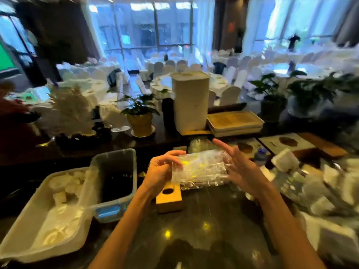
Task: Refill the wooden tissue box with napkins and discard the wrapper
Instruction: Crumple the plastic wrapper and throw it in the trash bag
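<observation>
Two hands are working one clear wrapper [200,167] here, and we're thinking the risk is simple: it's slick, crinkly film, so a loose pinch could let it slide off onto the cluttered counter [204,220]. Our left hand [161,171] is pinching the wrapper's left end with curled fingers. Our right hand [239,167] is mostly open, fingers splayed, only the palm side pressing the right end. It looks empty, though blur makes that hard to call. The wooden tissue box [169,199] is sitting just below (hole facing up).
</observation>
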Action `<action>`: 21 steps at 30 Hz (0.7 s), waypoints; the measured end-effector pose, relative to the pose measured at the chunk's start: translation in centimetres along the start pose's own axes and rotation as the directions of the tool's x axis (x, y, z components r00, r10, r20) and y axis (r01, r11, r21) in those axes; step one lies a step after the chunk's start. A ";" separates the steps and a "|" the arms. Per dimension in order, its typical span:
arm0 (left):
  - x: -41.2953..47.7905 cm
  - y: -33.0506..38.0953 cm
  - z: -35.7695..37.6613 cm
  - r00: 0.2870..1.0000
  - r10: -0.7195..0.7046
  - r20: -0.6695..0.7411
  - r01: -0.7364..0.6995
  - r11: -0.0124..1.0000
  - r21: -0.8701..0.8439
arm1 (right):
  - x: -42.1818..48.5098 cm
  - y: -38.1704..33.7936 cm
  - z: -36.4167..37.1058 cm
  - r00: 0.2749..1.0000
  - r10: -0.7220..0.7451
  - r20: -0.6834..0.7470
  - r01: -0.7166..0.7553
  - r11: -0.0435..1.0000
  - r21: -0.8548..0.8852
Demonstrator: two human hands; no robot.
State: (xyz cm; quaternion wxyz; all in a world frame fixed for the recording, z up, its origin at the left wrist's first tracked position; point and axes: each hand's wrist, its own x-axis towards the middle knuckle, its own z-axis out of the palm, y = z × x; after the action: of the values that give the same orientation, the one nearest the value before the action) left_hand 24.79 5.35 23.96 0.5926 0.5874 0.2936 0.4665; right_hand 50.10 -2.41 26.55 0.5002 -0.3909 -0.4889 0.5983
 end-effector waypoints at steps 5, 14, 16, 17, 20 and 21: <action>-2.8 -6.7 6.8 0.940 -0.143 0.310 0.139 0.990 0.035 | -12.8 6.5 -0.6 0.904 0.155 -0.399 -0.163 0.986 0.014; -21.9 -16.5 24.5 0.280 -0.600 0.749 0.727 0.642 0.243 | -41.7 16.6 4.2 0.213 0.250 -0.945 -0.156 0.963 0.219; -25.7 -18.0 26.6 0.292 -0.647 0.704 0.651 0.674 0.349 | -45.5 18.4 5.4 0.191 0.345 -0.919 -0.092 0.938 0.333; -27.1 -18.8 27.4 0.287 -0.668 0.686 0.623 0.675 0.396 | -47.2 19.2 5.7 0.208 0.403 -0.891 -0.067 0.915 0.398; -29.8 -20.9 29.5 0.246 -0.716 0.654 0.546 0.659 0.516 | -51.3 22.2 5.5 0.222 0.558 -0.800 -0.098 0.829 0.551; -30.7 -21.9 30.3 0.220 -0.737 0.639 0.530 0.641 0.556 | -52.4 23.3 5.1 0.199 0.592 -0.781 -0.095 0.805 0.586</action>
State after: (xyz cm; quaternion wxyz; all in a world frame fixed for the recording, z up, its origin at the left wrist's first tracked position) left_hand 44.43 -32.22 0.72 0.7232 0.6190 0.2394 -0.1911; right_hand 50.36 -55.32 3.78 0.6053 -0.6512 0.1469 0.4336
